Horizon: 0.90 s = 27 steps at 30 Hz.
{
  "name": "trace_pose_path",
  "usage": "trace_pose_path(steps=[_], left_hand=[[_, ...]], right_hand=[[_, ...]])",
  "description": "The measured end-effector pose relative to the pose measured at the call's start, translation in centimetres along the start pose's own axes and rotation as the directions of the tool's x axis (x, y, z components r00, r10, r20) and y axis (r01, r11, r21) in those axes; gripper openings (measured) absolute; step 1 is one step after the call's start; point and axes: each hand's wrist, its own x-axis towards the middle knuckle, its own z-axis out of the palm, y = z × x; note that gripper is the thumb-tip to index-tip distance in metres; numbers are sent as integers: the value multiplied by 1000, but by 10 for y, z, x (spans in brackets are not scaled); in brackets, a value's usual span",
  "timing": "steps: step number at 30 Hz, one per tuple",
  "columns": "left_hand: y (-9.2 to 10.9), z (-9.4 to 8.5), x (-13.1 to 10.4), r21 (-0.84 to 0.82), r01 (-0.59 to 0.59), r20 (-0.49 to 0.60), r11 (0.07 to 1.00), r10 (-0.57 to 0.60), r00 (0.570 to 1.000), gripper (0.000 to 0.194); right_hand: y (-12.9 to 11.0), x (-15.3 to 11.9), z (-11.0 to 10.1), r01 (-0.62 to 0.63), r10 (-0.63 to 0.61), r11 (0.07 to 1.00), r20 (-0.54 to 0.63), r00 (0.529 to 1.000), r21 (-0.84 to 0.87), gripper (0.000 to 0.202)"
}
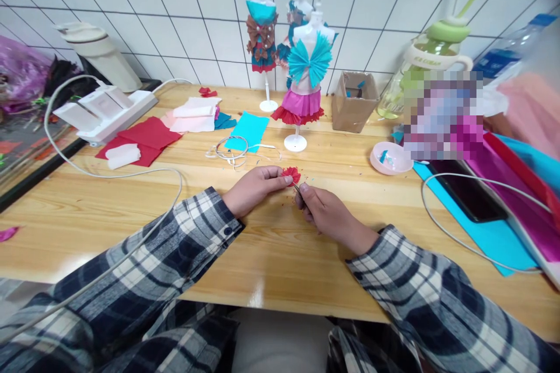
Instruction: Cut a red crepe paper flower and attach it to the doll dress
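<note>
Between the thumb and fingers of my left hand (258, 183) is a small piece of pleated red crepe paper (290, 175), fanned out at its edge. My right hand (324, 208) is closed around dark small scissors (298, 189); their thin metal tips touch or nearly touch the red paper, and most of the handle is hidden by my fingers. Tiny red scraps lie on the wooden table (271, 250) below. Just beyond my hands stands a white mini dress form (307, 32) with a turquoise pleated bow and a pink and red skirt.
Two more dressed forms stand by the tiled wall, one at the left (261, 35). Turquoise paper (248, 131), a coiled cord (231, 154) and red paper (153, 137) lie left. Rightward are a cardboard box (355, 102), a pink bowl (391, 158) and a phone (470, 192). A cable crosses my left sleeve.
</note>
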Motion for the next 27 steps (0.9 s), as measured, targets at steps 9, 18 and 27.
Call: trace_pose_path(steps=[9,18,27], left_hand=[[1,2,-1,-48,-3,-3,999,3,1000,26],[3,4,-1,-37,-21,-14,999,20,1000,25],[1,-2,-1,-36,-3,7,999,3,1000,27]], right_hand=[[-1,1,0,25,-25,999,1,1000,-38,46],[-2,3,-1,64,-63,993,16,998,-96,44],[-1,1,-10,-145,138,987,104,985,65,49]])
